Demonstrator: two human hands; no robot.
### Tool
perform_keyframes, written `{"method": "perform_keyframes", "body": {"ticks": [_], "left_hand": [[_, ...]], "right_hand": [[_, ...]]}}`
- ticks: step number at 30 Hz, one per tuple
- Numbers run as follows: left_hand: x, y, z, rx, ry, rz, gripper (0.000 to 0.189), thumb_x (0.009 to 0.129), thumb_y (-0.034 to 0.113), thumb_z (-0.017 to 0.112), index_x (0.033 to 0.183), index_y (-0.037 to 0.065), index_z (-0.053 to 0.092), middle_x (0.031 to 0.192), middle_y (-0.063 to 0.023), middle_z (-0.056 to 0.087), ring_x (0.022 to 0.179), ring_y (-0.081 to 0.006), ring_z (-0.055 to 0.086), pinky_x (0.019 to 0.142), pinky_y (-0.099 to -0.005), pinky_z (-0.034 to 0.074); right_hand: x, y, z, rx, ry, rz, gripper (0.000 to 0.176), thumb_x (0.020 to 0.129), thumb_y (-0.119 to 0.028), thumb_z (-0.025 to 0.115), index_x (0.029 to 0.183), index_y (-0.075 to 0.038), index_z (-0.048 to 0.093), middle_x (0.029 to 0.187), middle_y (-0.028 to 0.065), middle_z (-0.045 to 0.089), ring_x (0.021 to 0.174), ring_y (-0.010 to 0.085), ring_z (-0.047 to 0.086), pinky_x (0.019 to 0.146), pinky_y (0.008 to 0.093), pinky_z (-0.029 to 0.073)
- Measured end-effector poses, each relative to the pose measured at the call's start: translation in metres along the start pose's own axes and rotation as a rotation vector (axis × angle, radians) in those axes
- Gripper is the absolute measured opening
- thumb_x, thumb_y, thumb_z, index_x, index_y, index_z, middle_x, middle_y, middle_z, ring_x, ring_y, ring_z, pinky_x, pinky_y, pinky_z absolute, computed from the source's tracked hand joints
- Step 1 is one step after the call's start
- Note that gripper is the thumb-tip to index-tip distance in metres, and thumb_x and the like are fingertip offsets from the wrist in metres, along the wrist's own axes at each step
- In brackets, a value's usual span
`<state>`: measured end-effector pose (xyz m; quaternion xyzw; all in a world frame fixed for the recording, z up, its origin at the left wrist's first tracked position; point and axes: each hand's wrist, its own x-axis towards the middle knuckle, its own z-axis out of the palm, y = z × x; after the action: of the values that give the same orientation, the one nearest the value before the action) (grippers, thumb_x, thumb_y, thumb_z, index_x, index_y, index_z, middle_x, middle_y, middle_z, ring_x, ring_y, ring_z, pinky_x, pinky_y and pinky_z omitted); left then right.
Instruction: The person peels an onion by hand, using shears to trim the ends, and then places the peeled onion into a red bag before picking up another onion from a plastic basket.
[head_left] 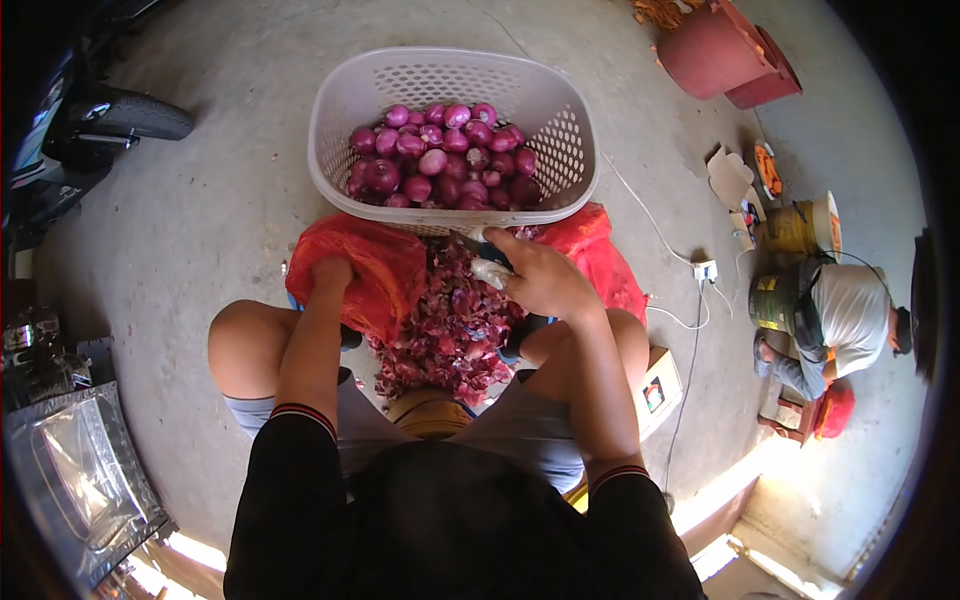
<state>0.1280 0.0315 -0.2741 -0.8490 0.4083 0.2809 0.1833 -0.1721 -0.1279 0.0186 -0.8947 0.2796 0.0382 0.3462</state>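
My left hand (333,268) reaches into a red mesh bag (385,275) by my left knee, and its fingers are hidden in the netting. In front of my right knee, my right hand (548,272) is closed on a small knife (466,243) whose dark blade points left. Something white (490,272), perhaps a wrapping, shows at the fingers. Loose onion skins (445,320) lie heaped between my legs below both hands. Just beyond the hands, a pale plastic basket (330,130) holds many peeled red onions (432,163).
Another red mesh bag (610,262) lies by my right knee. White cables run to a power strip (705,270) on the right. A co-worker (850,315) sits by buckets (785,228). Red tubs (712,50) stand at the far right, a motorbike wheel (135,113) at the left.
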Motion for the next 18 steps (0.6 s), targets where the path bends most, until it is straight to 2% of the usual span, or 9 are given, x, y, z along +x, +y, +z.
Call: {"method": "perform_keyframes", "body": {"ticks": [5,8,11,14,17,18], "left_hand": [[0.003,0.002,0.0,-0.048,-0.053,-0.001,0.039,0.084,0.036,0.053,0.112,0.012,0.064,0.118,-0.0139,0.059,0.108,-0.0284,0.058,0.091,-0.0421,0.047],[-0.014,0.006,-0.027,-0.058,-0.11,-0.028,0.042,0.084,0.039,0.052,0.115,0.011,0.062,0.121,-0.0142,0.058,0.11,-0.0286,0.057,0.093,-0.0428,0.045],[-0.021,0.008,-0.033,-0.084,-0.071,-0.019,0.045,0.084,0.042,0.052,0.116,0.011,0.062,0.121,-0.014,0.058,0.111,-0.0285,0.056,0.096,-0.0421,0.043],[-0.028,0.012,-0.038,-0.052,-0.033,0.028,0.049,0.083,0.046,0.052,0.116,0.01,0.062,0.121,-0.0137,0.058,0.111,-0.0273,0.057,0.096,-0.0392,0.043],[-0.02,0.007,-0.029,-0.265,-0.039,0.18,0.048,0.081,0.044,0.054,0.114,0.011,0.062,0.117,-0.0127,0.061,0.107,-0.0252,0.059,0.092,-0.0369,0.044],[-0.017,0.009,-0.032,-0.286,-0.14,0.227,0.047,0.081,0.043,0.055,0.115,0.011,0.062,0.115,-0.0118,0.062,0.104,-0.0245,0.059,0.09,-0.0368,0.044]], "right_hand": [[-0.003,0.008,0.004,-0.017,0.042,-0.049,0.048,0.081,-0.018,0.054,0.126,-0.006,0.045,0.103,0.0239,0.06,0.094,0.0384,0.059,0.082,0.0462,0.045],[-0.004,0.008,0.004,-0.023,0.034,-0.053,0.047,0.08,-0.017,0.054,0.125,-0.005,0.046,0.1,0.0239,0.061,0.092,0.0387,0.059,0.081,0.0466,0.045],[-0.004,0.007,0.002,-0.021,0.026,-0.052,0.047,0.079,-0.016,0.055,0.125,-0.005,0.046,0.097,0.024,0.061,0.091,0.0389,0.059,0.08,0.0467,0.046],[-0.003,0.006,0.001,-0.013,0.045,-0.072,0.048,0.078,-0.015,0.055,0.124,-0.005,0.047,0.095,0.0239,0.062,0.09,0.0389,0.059,0.079,0.0467,0.046],[-0.004,0.009,0.003,-0.022,0.037,-0.071,0.048,0.078,-0.015,0.056,0.124,-0.005,0.047,0.094,0.0239,0.062,0.089,0.039,0.06,0.078,0.0465,0.046],[-0.005,0.01,0.003,-0.029,0.031,-0.067,0.048,0.078,-0.015,0.056,0.124,-0.005,0.047,0.094,0.0239,0.062,0.089,0.039,0.06,0.078,0.0465,0.046]]}}
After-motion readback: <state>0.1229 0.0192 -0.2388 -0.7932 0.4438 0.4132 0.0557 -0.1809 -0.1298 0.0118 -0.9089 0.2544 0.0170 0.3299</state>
